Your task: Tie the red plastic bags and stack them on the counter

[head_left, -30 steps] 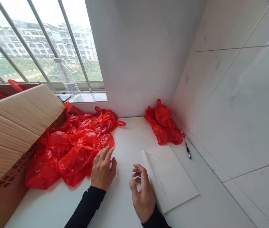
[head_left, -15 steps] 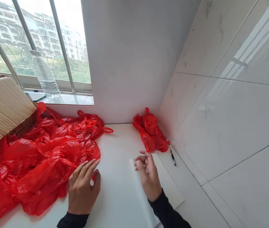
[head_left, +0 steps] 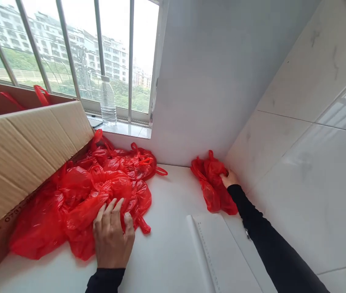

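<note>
My left hand (head_left: 112,232) hovers over or rests at the front edge of a large pile of red plastic bags (head_left: 81,195), its fingers apart and holding nothing. Over at the right, my right hand (head_left: 230,179) touches the right side of a smaller bunch of red bags (head_left: 214,183) by the wall corner. Its fingertips are partly hidden by the plastic, so I cannot tell whether they grip it. An open notebook (head_left: 224,252) with a rolled-back page lies in front of that bunch.
A cardboard box (head_left: 35,142) with red bags inside stands at the left. A clear water bottle (head_left: 108,101) is on the window sill. Beside my right sleeve, a pen (head_left: 247,234) is partly covered. Walls close off the back and right.
My right hand has moved from above the notebook to the small red bunch. My left hand stays near the big pile. The view has turned left, showing more of the box and notebook.
</note>
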`<state>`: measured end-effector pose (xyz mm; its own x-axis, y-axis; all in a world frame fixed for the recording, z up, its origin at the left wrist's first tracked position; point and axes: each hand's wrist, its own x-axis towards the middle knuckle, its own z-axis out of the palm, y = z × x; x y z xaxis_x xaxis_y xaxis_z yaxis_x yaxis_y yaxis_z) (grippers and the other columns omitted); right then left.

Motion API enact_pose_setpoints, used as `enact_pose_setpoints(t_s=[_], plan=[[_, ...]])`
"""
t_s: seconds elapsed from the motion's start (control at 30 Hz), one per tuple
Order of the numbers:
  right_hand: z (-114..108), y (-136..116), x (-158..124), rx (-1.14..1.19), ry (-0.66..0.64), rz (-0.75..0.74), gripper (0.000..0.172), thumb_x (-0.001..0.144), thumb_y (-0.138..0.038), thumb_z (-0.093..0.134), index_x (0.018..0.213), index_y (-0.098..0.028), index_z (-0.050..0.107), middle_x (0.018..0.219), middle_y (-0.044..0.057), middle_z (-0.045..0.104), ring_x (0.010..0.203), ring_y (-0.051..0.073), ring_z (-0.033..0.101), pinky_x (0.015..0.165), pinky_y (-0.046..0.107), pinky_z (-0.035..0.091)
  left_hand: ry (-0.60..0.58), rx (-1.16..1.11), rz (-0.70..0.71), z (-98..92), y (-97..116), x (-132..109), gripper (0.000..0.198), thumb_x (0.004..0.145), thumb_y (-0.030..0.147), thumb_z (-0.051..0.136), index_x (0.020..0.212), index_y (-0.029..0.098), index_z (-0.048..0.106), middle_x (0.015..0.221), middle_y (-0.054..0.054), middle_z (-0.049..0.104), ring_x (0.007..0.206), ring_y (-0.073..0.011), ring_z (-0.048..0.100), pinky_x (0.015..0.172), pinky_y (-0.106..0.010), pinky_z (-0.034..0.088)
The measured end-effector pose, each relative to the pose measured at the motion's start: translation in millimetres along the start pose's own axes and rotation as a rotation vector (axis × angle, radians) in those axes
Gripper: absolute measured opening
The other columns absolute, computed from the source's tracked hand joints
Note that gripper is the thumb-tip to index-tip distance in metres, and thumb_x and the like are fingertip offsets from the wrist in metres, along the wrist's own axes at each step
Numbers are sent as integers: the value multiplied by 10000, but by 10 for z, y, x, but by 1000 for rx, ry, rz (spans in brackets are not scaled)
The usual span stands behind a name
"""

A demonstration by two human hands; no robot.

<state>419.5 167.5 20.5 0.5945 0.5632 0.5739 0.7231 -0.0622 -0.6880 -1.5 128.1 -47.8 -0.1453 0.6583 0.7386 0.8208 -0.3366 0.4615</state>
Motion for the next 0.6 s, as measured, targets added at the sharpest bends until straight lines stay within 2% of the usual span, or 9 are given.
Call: enact_pose_setpoints(t_s=[0.07,0.13,0.23,0.27,0.33,0.4,0.43,0.53,0.6], plan=[[-90,-49,29,27,-12,38,270,717,-284,634,877,-72,679,792,190,692,814,320,667,764,471,480,43,-23,20,-47,42,5,396,922,242,478,1306,196,563,1376,-149,575,1406,-335,392,1162,-553,295],[-193,-158,-16,69,-15,58,358,707,-300,642,992,-84,670,883,180,704,838,306,660,801,477,496,80,-57,48,-106,128,-8,357,912,213,498,1253,214,605,1363,-133,589,1373,-330,433,1153,-550,302],[-343,-430,-321,189,-32,20,454,748,-373,643,1133,-135,624,1022,135,703,886,258,650,840,433,520,43,-214,69,-207,312,-101,281,901,207,525,1135,255,672,1199,-99,680,1188,-305,578,1066,-522,394],[-380,-541,-491,252,-51,6,467,754,-389,656,1151,-147,612,1048,127,699,899,252,648,850,428,523,-27,-308,61,-246,383,-160,254,903,215,530,1100,264,683,1119,-87,705,1105,-289,617,1017,-500,437],[-427,-779,-915,379,-105,23,464,763,-388,679,1159,-163,592,1072,125,692,918,250,649,856,427,532,-254,-526,4,-338,532,-316,236,920,247,526,1100,278,676,1024,-71,725,982,-258,660,897,-442,512],[-443,-1021,-1409,487,-212,76,413,794,-361,671,1149,-178,566,1060,117,692,926,245,659,849,420,546,-480,-683,-96,-453,673,-498,317,923,290,542,1231,297,616,1130,-82,709,1030,-255,661,853,-416,539],[-449,-1140,-1660,532,-261,101,382,809,-342,662,1138,-184,551,1044,108,693,923,240,666,845,414,554,-557,-721,-144,-516,731,-586,410,911,311,572,1321,308,554,1241,-93,669,1115,-265,636,887,-424,535],[-515,-1458,-2308,669,-480,152,345,842,-298,638,1155,-211,525,1015,74,696,873,212,687,773,372,597,-666,-774,-251,-707,796,-770,678,860,346,660,1474,321,373,1462,-106,506,1311,-294,508,1036,-462,465],[-601,-1591,-2561,747,-694,108,327,871,-299,617,1183,-230,549,994,49,705,851,196,700,747,346,617,-678,-814,-353,-822,724,-809,609,883,377,627,1447,298,411,1412,-103,547,1255,-287,550,1005,-434,488]])
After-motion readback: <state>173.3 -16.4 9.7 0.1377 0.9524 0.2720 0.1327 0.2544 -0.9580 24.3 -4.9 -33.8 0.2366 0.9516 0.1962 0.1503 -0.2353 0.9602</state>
